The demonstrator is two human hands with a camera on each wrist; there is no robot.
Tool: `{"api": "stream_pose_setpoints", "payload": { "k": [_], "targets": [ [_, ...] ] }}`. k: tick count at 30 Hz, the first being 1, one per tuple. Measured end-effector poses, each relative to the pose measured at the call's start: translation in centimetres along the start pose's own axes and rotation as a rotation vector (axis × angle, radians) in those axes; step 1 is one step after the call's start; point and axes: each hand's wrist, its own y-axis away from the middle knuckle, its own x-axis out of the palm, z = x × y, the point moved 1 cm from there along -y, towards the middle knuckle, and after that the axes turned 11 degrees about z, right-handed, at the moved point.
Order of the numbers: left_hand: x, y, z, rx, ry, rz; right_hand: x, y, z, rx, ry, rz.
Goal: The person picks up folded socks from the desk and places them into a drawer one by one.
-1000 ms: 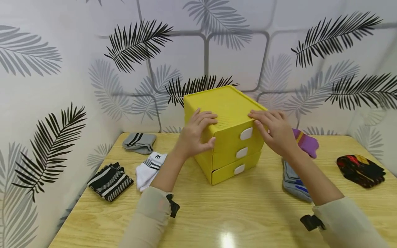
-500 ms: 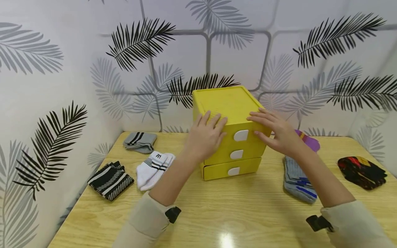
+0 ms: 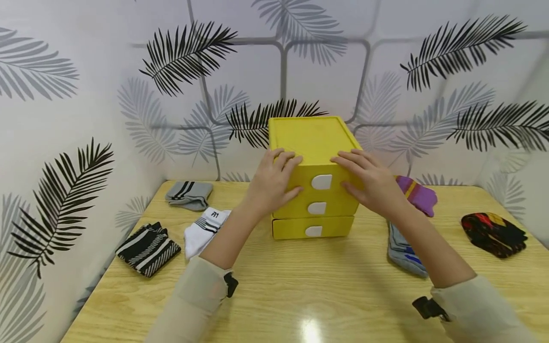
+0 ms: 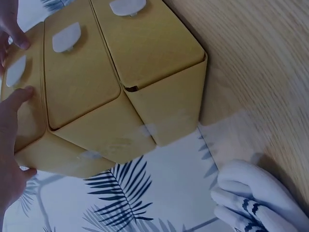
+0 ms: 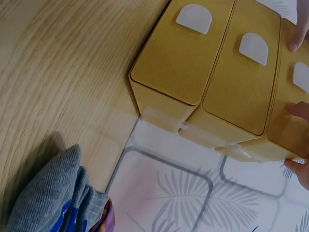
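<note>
Centrally, the yellow three-drawer cabinet (image 3: 317, 195) stands upright on the wood-grain desk (image 3: 300, 276), with its white tabs (image 3: 317, 208) facing the person. The left hand (image 3: 271, 185) and the right hand (image 3: 374, 183) grasp its upper front corners, fingers over the top panel (image 3: 313, 136) and thumbs against the front, although the dim wrist views leave the exact contact uncertain. The folded white socks (image 3: 205, 229) lie to its left; the folded gray-and-blue socks (image 3: 400, 252) lie to its right.
</note>
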Motion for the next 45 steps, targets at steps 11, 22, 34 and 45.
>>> {"api": "stream_pose_setpoints", "payload": {
  "k": [11, 22, 34, 45],
  "targets": [
    [0.9, -0.2, 2.5, 0.092, 0.169, -0.066, 0.8, -1.1, 0.7, 0.056, 0.07, -0.015],
    [-2.2, -1.6, 2.5, -0.17, 0.283, 0.211, 0.9, -1.2, 1.1, 0.06, 0.056, -0.023],
    [-2.5, -6.4, 5.4, -0.5, 0.385, 0.458, 0.7, -1.2, 1.0, 0.065, 0.042, -0.023],
    [-1.4, -6.1, 5.7, -0.625, 0.517, 0.755, 0.1, -1.3, 4.1, 0.086, -0.312, -0.157]
  ]
}}
